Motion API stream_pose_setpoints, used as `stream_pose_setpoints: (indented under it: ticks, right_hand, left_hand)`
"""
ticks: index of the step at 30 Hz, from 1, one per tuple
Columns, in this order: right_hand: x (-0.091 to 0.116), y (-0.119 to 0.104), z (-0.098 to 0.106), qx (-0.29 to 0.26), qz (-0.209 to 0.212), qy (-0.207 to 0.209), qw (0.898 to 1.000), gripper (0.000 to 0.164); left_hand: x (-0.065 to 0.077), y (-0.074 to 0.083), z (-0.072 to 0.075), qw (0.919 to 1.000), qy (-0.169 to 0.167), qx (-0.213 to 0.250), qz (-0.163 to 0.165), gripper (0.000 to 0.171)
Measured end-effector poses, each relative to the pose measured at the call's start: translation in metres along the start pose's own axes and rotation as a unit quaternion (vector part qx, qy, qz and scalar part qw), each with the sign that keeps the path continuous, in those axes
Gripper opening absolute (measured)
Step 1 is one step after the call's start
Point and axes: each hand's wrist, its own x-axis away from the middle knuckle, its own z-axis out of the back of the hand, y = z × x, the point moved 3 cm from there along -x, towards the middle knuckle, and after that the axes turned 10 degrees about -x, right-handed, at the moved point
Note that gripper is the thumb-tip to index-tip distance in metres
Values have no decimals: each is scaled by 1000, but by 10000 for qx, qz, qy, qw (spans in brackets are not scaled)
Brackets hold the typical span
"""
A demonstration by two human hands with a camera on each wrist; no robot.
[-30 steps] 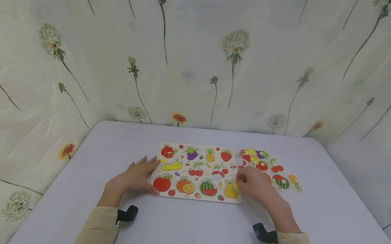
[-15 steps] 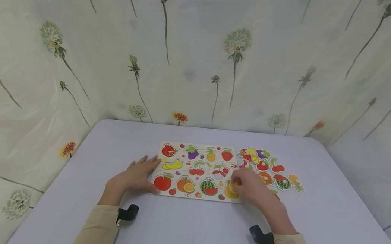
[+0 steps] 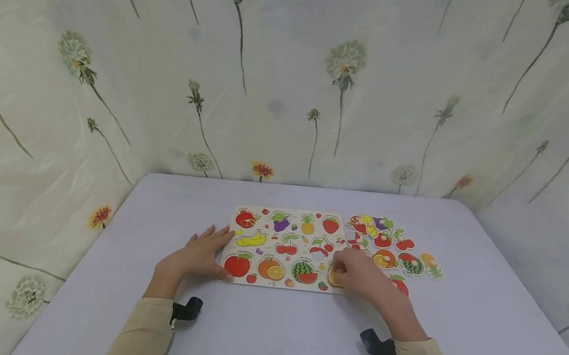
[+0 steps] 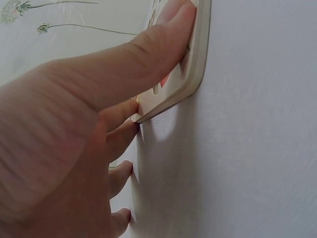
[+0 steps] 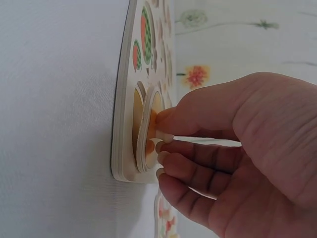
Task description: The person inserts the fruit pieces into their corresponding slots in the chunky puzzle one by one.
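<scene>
A white fruit puzzle board (image 3: pixel 318 231) lies on the table, printed with fruit shapes in shallow recesses. My left hand (image 3: pixel 196 256) rests at its left edge, fingers spread and thumb on the near left corner, as the left wrist view also shows. Over the near right corner, my right hand (image 3: pixel 359 271) pinches a yellow pear puzzle piece (image 5: pixel 150 124) between thumb and fingertips. In the right wrist view the piece stands slightly tilted and offset over the pear recess (image 5: pixel 137 111). From the head camera, the fingers hide most of this pear.
Loose fruit pieces with knobs lie right of the board, among them a watermelon (image 3: pixel 410 265), an orange (image 3: pixel 384 259), a pineapple (image 3: pixel 431 266) and bananas (image 3: pixel 368 226), some overlapping. A red apple piece (image 3: pixel 399 285) is partly behind the right wrist. A flowered curtain (image 3: pixel 270 90) surrounds the white table (image 3: pixel 275 334).
My right hand has moved left with the pear piece, from beside the board to over its near right corner, uncovering the orange and apple pieces. My left hand has stayed put.
</scene>
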Motion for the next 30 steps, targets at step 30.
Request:
stream_pose_setpoints:
  ticks: [30]
  right_hand:
    - [0, -2, -7, 142, 40, -19, 9999, 6]
  left_hand:
    - [0, 0, 0, 10000, -26, 19, 74, 109]
